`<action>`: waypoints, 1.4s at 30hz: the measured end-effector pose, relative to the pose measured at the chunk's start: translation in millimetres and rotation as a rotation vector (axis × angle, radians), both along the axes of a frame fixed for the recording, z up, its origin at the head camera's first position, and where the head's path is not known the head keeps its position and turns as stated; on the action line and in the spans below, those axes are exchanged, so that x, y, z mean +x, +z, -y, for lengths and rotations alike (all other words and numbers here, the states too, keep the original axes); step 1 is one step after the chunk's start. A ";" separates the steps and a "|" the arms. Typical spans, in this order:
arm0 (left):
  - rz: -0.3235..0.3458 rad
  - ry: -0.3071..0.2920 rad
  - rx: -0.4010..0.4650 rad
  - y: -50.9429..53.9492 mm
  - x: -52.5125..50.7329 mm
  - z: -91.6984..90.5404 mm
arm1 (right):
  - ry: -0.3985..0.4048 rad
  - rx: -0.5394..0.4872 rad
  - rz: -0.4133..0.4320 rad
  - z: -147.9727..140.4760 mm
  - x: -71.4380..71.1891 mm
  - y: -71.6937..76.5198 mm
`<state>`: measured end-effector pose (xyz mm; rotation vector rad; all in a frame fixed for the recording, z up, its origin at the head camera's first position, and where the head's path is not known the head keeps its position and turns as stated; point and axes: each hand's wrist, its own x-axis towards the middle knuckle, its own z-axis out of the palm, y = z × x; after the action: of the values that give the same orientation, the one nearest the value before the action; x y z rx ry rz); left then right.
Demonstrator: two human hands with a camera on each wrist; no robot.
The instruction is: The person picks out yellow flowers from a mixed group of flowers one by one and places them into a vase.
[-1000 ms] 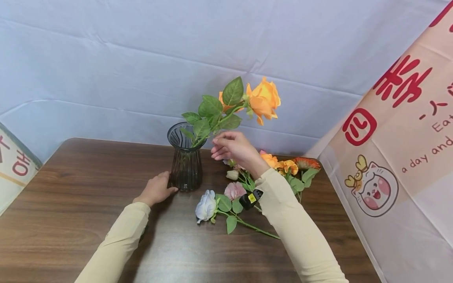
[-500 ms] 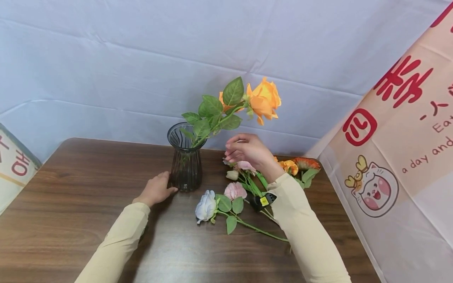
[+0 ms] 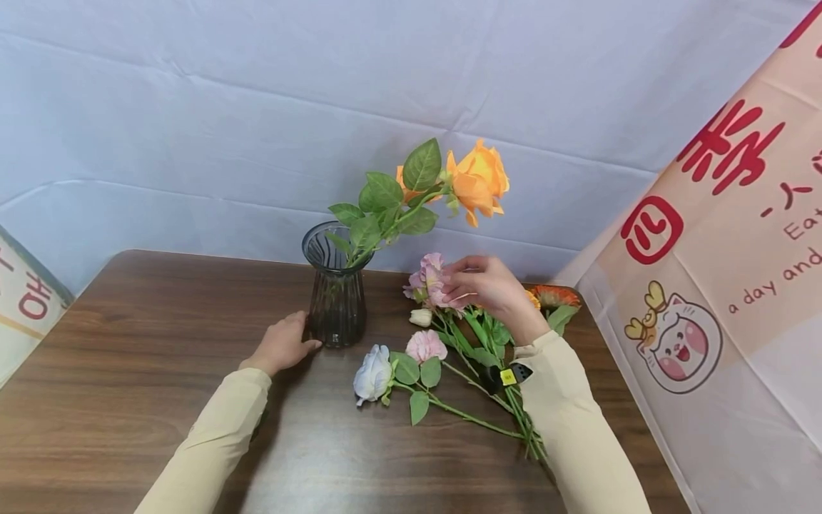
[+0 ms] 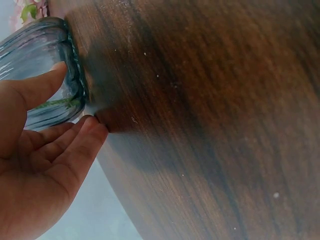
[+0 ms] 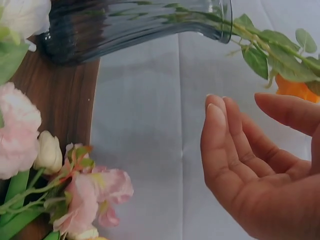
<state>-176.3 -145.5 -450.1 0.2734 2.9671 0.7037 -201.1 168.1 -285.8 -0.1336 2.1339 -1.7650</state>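
Observation:
The left hand [image 3: 280, 345] holds the lower side of a ribbed grey glass vase [image 3: 337, 310]. In the left wrist view its thumb lies on the glass [image 4: 37, 55] and its fingers pass behind the base. Orange roses [image 3: 478, 182] lean right out of the vase, stems inside. Behind the loose flowers, the right hand [image 3: 484, 289] hovers with bent, parted fingers beside a pink-purple flower [image 3: 427, 275]; whether they touch is unclear. In the right wrist view this hand [image 5: 260, 165] is empty, thumb apart from the fingers.
On the brown table [image 3: 160, 371], right of the vase, lie a pale blue rose [image 3: 372, 375], a pink bloom [image 3: 426, 345], a white bud [image 3: 421, 318] and an orange-red flower [image 3: 555, 296]. A pale cloth [image 3: 257, 128] hangs behind; a printed cloth [image 3: 738, 307] stands at right.
The right hand has moved right and down, away from the orange rose stems towards the loose flowers, uncovering the pink-purple one. The left hand and vase have stayed put.

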 end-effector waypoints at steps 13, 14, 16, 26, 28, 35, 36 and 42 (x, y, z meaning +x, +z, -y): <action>-0.002 -0.004 0.005 -1.3 0.2 0.4 | -0.073 -0.005 0.057 -48.7 8.3 -24.7; -0.001 -0.004 0.004 -1.4 0.2 0.5 | -0.078 0.000 0.063 -52.7 8.7 -27.6; 0.004 -0.004 0.004 -1.2 0.2 0.5 | -0.091 0.009 0.081 -61.0 9.9 -33.6; 0.021 -0.006 -0.001 1.1 0.6 0.0 | -0.108 0.109 0.132 -96.9 17.9 -67.6; 0.022 -0.005 -0.001 1.2 0.7 -0.1 | -0.097 0.136 0.132 -103.2 20.1 -74.9; 0.014 -0.004 0.005 0.9 0.8 -0.2 | -0.099 0.183 0.144 -118.5 28.1 -94.9; 0.014 -0.004 0.006 0.7 0.8 -0.3 | -0.102 0.185 0.149 -120.2 29.3 -96.8; 0.011 -0.001 0.003 -0.6 0.4 -0.3 | -0.103 0.213 0.161 -129.0 35.8 -103.9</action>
<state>-175.9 -145.2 -450.6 0.2706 2.9555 0.7069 -165.3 297.1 -389.7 0.1707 2.2269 -1.5318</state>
